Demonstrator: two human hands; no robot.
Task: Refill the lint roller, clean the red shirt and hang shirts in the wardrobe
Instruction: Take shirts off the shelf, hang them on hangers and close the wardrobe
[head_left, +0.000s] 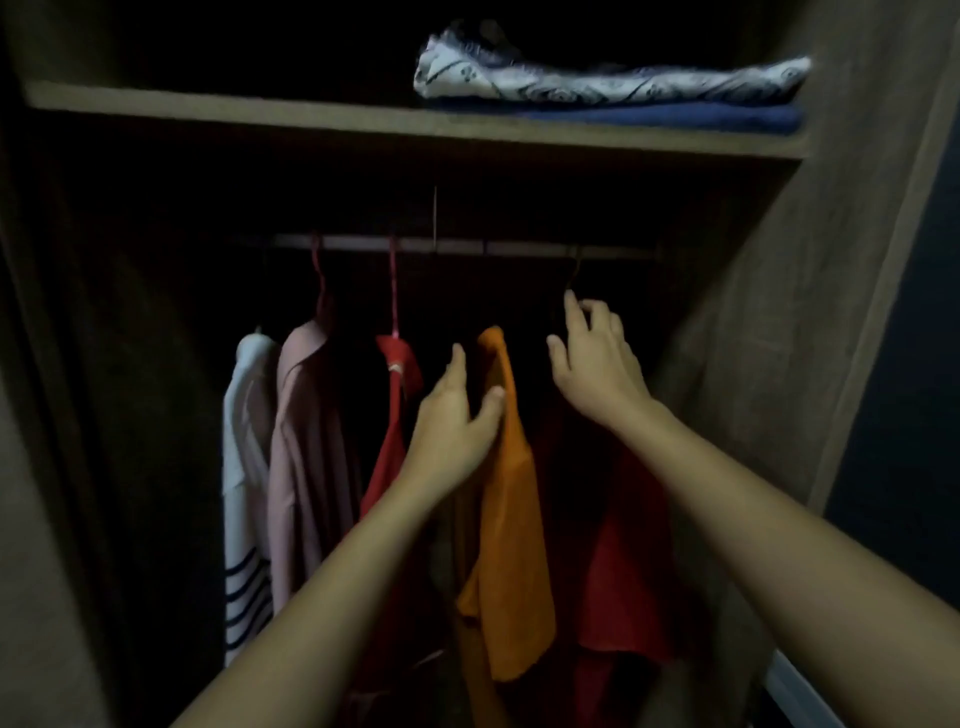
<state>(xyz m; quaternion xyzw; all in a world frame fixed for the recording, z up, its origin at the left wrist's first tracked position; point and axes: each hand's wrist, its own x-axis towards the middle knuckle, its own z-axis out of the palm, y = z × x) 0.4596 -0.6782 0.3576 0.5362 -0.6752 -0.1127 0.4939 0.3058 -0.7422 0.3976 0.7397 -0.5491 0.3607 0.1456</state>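
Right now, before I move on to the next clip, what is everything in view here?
wardrobe: one, grey-brown wood grain, frames the view
shelf: one, same wood, across the top
folded cloths: two, white patterned on top of blue, right end of the shelf
rail: one, dark, under the shelf
red hangers: two, left half of the rail
dark hanger: one, right end of the rail
striped shirt: one, white with dark stripes, far left
pink shirt: one, beside it
left red shirt: one, middle
orange shirt: one, centre
right red shirt: one, in shadow, lower right
left hand: thumb on the orange shirt
right hand: raised, index fingertip at the dark hanger
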